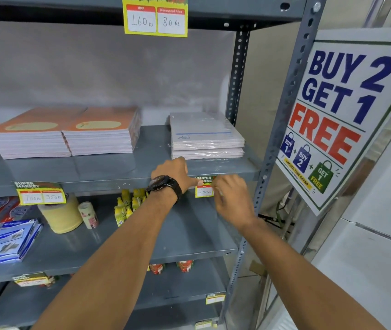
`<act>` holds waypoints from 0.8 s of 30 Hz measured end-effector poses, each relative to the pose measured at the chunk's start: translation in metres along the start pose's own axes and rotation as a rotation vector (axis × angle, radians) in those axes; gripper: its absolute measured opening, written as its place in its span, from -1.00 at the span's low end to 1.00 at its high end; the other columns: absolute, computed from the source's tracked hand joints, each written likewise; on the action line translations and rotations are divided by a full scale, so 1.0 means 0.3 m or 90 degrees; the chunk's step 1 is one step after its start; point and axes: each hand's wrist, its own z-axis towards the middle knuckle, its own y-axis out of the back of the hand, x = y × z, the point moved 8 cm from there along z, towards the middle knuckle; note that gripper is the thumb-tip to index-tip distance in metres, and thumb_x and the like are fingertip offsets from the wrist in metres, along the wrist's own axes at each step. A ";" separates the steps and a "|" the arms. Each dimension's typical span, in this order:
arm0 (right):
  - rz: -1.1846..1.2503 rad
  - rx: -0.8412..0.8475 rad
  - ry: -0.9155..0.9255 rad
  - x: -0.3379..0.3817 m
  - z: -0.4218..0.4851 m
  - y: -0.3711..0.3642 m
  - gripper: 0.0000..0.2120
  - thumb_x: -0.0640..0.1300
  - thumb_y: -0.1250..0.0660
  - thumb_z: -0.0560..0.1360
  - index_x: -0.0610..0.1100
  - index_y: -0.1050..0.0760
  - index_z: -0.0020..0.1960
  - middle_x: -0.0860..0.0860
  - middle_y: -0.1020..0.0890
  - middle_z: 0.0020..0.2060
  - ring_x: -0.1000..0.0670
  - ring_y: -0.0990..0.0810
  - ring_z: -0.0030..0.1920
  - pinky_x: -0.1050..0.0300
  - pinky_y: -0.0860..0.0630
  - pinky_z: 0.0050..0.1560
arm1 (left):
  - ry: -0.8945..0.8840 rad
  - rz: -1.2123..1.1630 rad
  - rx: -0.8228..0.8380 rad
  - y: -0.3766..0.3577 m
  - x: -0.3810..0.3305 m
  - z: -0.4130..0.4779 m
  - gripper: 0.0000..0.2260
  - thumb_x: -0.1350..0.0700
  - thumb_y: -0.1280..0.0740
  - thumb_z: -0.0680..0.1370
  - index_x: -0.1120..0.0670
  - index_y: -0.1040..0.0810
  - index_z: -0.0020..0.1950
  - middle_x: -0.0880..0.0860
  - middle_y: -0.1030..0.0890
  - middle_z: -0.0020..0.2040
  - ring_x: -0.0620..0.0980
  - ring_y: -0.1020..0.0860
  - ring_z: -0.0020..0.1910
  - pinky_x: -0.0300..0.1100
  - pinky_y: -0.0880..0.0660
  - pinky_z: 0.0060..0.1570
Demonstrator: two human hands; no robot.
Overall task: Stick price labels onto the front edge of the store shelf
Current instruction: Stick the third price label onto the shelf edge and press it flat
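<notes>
Both hands are fixing a price label (204, 188) to the front edge of the middle shelf (108, 181), right of centre, below the wrapped notepads (207, 136). The left hand (174, 175) pins its left end with closed fingers; the right hand (231, 194) pinches its right side. Next, I judge, comes levelling and pressing it flat.

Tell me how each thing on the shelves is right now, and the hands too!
New price label: on the shelf edge, both hands pressing it.
Left hand: on the label's left end.
Right hand: covering its right half.
Finished label: stuck flat.
Orange notebooks: two neat stacks.
Wrapped white pads: stacked.
Big tape roll: lying flat.
</notes>
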 end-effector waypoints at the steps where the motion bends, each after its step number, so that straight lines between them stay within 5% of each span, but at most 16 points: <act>1: -0.007 0.038 0.052 0.032 -0.024 -0.038 -0.67 -0.34 -0.29 0.39 -0.16 -0.54 0.13 -0.09 -0.61 0.09 -0.18 -0.53 0.16 -0.04 -0.43 0.20 | 0.000 0.004 0.003 0.000 0.001 0.003 -0.56 -0.31 -0.45 0.26 -0.01 -0.46 -0.13 0.04 -0.60 -0.16 0.13 -0.55 -0.20 -0.09 -0.45 -0.25; 4: -0.097 0.172 0.113 0.072 -0.087 -0.144 -0.41 -0.27 -0.07 0.45 -0.23 -0.21 0.49 -0.14 -0.31 0.48 -0.12 -0.21 0.51 -0.06 -0.09 0.51 | -0.012 0.026 0.007 -0.003 0.000 0.009 -0.63 -0.27 -0.41 0.34 -0.02 -0.46 -0.12 0.05 -0.62 -0.12 0.14 -0.56 -0.18 -0.08 -0.50 -0.20; 8: -0.220 0.261 0.107 0.026 -0.103 -0.198 -0.32 -0.25 0.05 0.43 -0.22 0.07 0.55 -0.15 -0.09 0.56 -0.12 0.01 0.56 -0.16 0.06 0.51 | -0.010 0.019 0.017 -0.011 0.000 0.007 -0.62 -0.26 -0.42 0.34 -0.02 -0.46 -0.09 0.05 -0.62 -0.08 0.14 -0.57 -0.13 -0.07 -0.48 -0.16; 14: -0.313 0.286 0.158 -0.077 -0.112 -0.162 -0.27 -0.22 -0.11 0.44 -0.20 0.08 0.56 -0.13 -0.09 0.56 -0.12 -0.04 0.55 -0.18 0.01 0.49 | 0.016 0.000 0.029 -0.018 0.004 0.008 -0.57 -0.29 -0.47 0.28 -0.02 -0.46 -0.09 0.05 -0.62 -0.06 0.14 -0.58 -0.10 -0.06 -0.51 -0.13; 21: -0.365 0.315 0.093 -0.182 -0.162 -0.079 -0.31 -0.19 0.04 0.42 -0.19 0.03 0.56 -0.12 -0.11 0.55 -0.12 -0.05 0.55 -0.15 0.03 0.47 | 0.010 0.011 0.028 -0.010 -0.010 -0.017 -0.59 -0.27 -0.44 0.33 0.00 -0.48 -0.06 0.04 -0.61 -0.08 0.13 -0.56 -0.13 -0.07 -0.48 -0.16; 24: -0.384 0.337 0.072 -0.181 -0.164 -0.090 -0.25 -0.15 -0.18 0.46 -0.17 0.09 0.56 -0.09 -0.02 0.56 -0.11 0.03 0.56 -0.15 0.10 0.49 | 0.004 0.016 0.025 -0.008 -0.014 -0.023 -0.59 -0.27 -0.43 0.35 0.01 -0.48 -0.05 0.06 -0.61 -0.08 0.12 -0.55 -0.14 -0.05 -0.49 -0.15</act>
